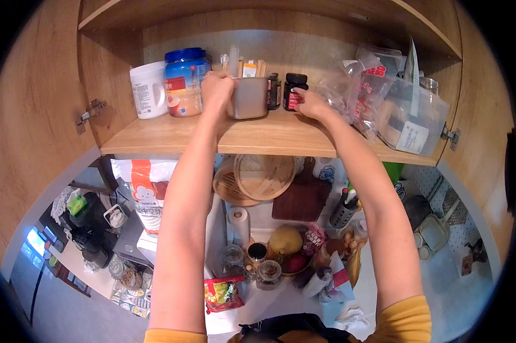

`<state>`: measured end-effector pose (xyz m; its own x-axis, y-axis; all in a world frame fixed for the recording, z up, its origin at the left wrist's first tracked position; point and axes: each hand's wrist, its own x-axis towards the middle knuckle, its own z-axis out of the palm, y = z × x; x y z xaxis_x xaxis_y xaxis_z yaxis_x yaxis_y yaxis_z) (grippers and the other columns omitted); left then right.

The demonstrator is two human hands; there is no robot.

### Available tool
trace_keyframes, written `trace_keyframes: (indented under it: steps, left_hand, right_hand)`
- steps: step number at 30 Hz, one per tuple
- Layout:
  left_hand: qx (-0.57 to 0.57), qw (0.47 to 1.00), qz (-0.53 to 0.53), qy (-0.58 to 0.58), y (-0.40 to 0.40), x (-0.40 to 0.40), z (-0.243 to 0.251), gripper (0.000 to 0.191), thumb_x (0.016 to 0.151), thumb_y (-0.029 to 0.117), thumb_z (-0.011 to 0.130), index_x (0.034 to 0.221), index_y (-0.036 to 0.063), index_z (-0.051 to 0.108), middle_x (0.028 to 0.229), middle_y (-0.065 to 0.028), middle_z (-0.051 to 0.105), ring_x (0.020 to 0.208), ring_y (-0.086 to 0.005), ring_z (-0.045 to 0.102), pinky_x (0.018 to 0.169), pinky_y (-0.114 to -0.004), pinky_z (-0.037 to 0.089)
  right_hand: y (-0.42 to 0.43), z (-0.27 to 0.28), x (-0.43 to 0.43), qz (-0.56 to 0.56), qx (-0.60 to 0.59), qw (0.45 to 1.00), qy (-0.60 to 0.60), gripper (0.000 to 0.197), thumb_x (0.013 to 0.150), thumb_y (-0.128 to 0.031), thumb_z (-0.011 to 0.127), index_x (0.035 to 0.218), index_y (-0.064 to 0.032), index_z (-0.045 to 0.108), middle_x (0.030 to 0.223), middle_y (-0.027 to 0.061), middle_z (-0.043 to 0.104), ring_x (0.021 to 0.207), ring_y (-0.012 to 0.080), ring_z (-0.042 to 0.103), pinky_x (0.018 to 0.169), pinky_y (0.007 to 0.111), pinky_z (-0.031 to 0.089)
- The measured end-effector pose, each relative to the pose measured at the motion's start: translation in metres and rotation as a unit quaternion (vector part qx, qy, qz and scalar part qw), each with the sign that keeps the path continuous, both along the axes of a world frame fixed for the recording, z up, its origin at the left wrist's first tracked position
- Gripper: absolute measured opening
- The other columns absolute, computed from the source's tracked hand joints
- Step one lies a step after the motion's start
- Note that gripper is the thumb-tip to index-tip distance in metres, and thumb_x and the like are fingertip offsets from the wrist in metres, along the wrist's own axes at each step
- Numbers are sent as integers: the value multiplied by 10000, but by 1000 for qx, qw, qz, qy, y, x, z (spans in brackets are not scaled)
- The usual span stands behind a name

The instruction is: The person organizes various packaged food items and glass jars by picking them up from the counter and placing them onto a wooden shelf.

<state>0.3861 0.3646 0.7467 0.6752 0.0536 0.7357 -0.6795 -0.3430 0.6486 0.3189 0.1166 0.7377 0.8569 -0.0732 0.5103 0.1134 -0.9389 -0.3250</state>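
Both my arms reach up to a wooden cabinet shelf (pixel 275 133). My left hand (pixel 217 88) grips the left rim of a metal container (pixel 249 98) that holds wooden sticks and clear tubes. With fingertips on its right side, my right hand (pixel 311 103) touches a dark jar with a black lid and red label (pixel 293 88); whether it grips the jar is unclear. Another dark jar (pixel 276 92) stands between them, close to the container. Left of my left hand are a large blue-lidded plastic jar (pixel 184 92) and a white handled tub (pixel 146 92).
Plastic bags (pixel 365 94) and a clear plastic bin (pixel 412 115) fill the shelf's right end. Open cabinet doors flank me. Below are bamboo steamers (pixel 264 176), a dark cutting board (pixel 303 197), a paper towel roll (pixel 239 227), glass jars (pixel 268 274) and fruit.
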Motion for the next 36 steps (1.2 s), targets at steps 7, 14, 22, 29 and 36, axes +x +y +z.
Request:
trace_keyframes:
  steps: [7, 14, 22, 29, 36]
  left_hand:
    - [-27, 991, -133, -1, -9, -4, 2, 171, 664, 187, 682, 751, 40, 680, 773, -157, 605, 732, -257, 593, 677, -323, 440]
    - [-38, 969, -226, 93, -15, -33, 2, 52, 725, 70, 654, 739, 41, 614, 825, -22, 579, 710, -125, 558, 634, -265, 441]
    - [-48, 952, -284, 101, -12, -10, 0, 64, 746, 33, 646, 794, 59, 615, 880, -3, 577, 796, -130, 576, 677, -275, 479]
    - [-29, 988, -150, 25, 0, 6, -1, 45, 762, 25, 610, 757, 54, 576, 782, -9, 539, 640, -115, 531, 542, -226, 435]
    - [29, 999, -23, 31, 10, 2, 5, 86, 692, 96, 615, 693, 21, 656, 722, -103, 622, 643, -197, 590, 552, -305, 435]
  right_hand:
    - [-18, -8, 17, 36, -45, 997, -41, 596, 727, -68, 551, 1306, -41, 412, 1269, 220, 455, 1136, 332, 485, 952, 358, 390]
    - [6, -22, -43, 85, -31, 991, -99, 308, 809, -183, 568, 1075, -34, 614, 999, 215, 616, 950, 341, 593, 843, 391, 456]
    - [-36, -60, -131, 40, -41, 984, -169, 210, 811, -179, 582, 933, -29, 663, 811, 187, 645, 719, 319, 635, 682, 371, 493]
    - [-68, -60, -159, 4, 118, 960, -254, 154, 775, -73, 574, 887, -19, 665, 760, 175, 636, 658, 287, 611, 634, 344, 484]
    - [-92, -40, -139, -65, 5, 901, -429, 253, 740, -142, 650, 974, -51, 629, 1123, 261, 443, 1017, 385, 457, 872, 427, 385]
